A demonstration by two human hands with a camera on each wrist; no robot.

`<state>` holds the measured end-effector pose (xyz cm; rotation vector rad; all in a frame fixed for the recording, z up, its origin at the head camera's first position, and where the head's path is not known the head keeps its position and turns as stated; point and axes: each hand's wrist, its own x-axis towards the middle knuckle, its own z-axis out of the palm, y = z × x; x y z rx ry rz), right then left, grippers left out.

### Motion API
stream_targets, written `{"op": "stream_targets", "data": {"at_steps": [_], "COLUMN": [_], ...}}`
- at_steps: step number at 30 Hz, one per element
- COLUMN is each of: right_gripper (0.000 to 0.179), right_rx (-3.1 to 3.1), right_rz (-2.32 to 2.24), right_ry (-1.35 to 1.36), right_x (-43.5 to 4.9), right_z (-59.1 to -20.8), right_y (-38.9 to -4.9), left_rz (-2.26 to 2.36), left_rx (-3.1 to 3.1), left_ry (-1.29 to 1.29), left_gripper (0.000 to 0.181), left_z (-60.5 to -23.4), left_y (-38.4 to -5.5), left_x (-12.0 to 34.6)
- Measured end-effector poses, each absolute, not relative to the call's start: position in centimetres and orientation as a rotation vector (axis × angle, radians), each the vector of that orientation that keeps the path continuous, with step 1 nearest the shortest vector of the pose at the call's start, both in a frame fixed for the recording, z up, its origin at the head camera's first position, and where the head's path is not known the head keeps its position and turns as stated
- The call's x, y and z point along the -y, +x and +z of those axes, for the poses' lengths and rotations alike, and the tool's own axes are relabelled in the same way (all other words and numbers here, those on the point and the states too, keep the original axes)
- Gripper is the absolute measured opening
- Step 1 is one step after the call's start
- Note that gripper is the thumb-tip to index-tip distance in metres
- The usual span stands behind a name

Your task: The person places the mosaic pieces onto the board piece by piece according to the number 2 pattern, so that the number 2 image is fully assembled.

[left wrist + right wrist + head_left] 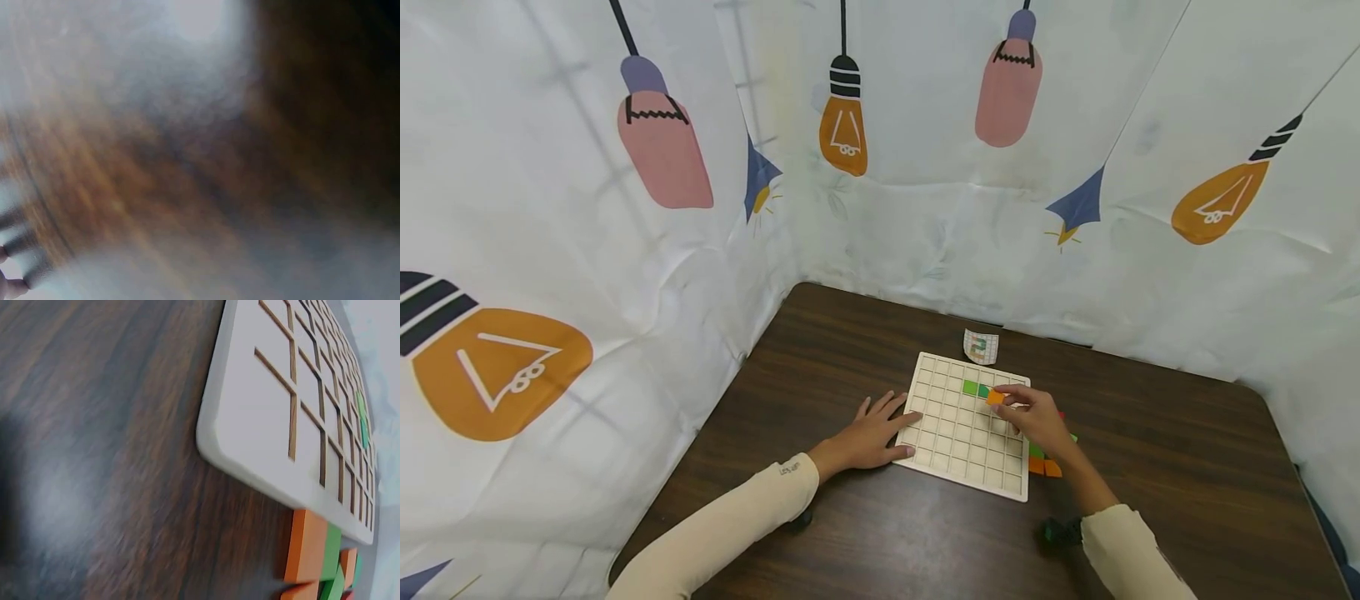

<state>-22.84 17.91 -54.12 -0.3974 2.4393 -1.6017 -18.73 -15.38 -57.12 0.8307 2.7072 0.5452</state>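
Observation:
A cream grid board [962, 450] of small square cells lies on the dark table. My left hand [868, 433] rests spread at the board's left edge, fingertips over its border. With thumb and fingers, my right hand [1033, 417] pinches an orange square tile [995, 397] over an upper row of cells. Just left of that tile, a light green tile [970, 387] and a darker green tile [983, 390] sit side by side on the board. In the left wrist view only a few fingertips [15, 287] show at the lower left corner.
Loose orange [306, 544], green [331, 550] and red tiles lie along the board's right side, partly under my right forearm. A small printed card [981, 346] with a coloured grid pattern lies beyond the board's far edge. Printed white cloth [895, 242] hangs behind the table [850, 333].

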Motion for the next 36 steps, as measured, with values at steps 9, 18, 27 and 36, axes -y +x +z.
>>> {"op": "stream_targets", "data": {"at_steps": [9, 18, 27, 36], "right_gripper": [0.038, 0.035, 0.039, 0.035], "right_rx": [-2.452, -2.409, -2.424, -2.426], "right_rz": [-1.610, -1.624, -1.560, -1.560], "right_ry": [-0.386, -0.392, -0.352, -0.269], "right_x": [-16.9, -15.8, -14.6, -13.5], "right_z": [-55.6, -56.3, -56.5, -57.0], "right_y": [-24.4, -25.5, -26.0, -26.7], "left_rz": [0.538, 0.536, 0.529, 0.523], "left_rx": [-2.712, -2.706, -2.710, -2.712], "left_ry": [0.829, 0.822, 0.808, 0.814], "left_gripper": [0.065, 0.065, 0.065, 0.065], "left_z": [-57.2, -57.1, -57.1, -57.3], "left_y": [-18.8, -18.8, -18.8, -18.9], "left_x": [15.4, 15.3, 15.2, 15.3]}}
